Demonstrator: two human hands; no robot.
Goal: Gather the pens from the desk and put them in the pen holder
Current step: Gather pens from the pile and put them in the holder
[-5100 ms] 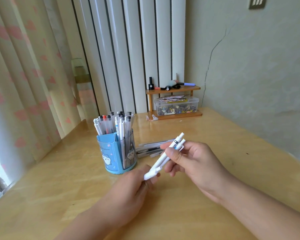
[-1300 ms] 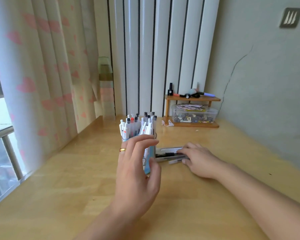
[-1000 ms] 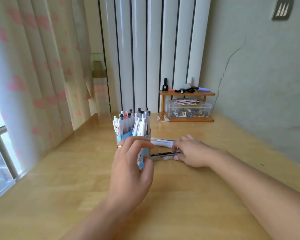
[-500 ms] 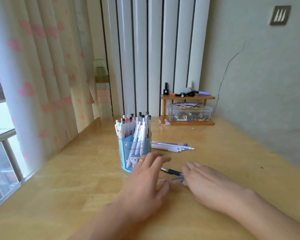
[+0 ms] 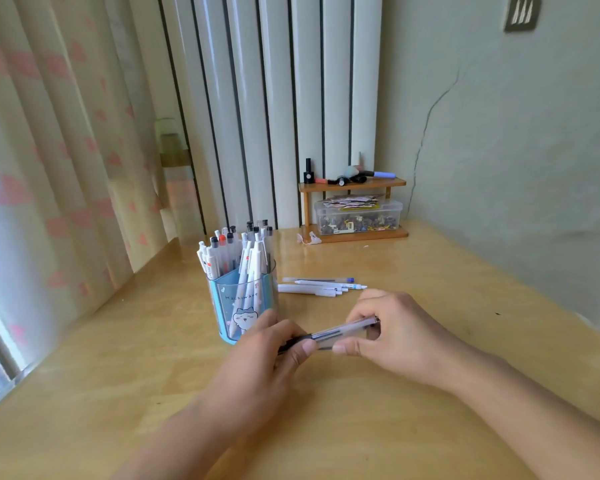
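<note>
Gripping a small bundle of translucent pens (image 5: 340, 332) between them, the left hand (image 5: 257, 368) curls round the dark tip end and the right hand (image 5: 392, 334) pinches the cap end, just above the worktop (image 5: 413, 427). Pen holder (image 5: 242, 299) — blue, already packed with upright pens — stands just behind the left hand. Loose pens (image 5: 321, 286) lie on the worktop beside the holder, to its right.

Pale green wall (image 5: 520, 161) on the right, cracked from upper middle down toward the wooden desk (image 5: 430, 271). White vertical radiator (image 5: 274, 109) behind the far edge. Heart-patterned curtain (image 5: 49, 161) along the left edge, daylight glowing through.
</note>
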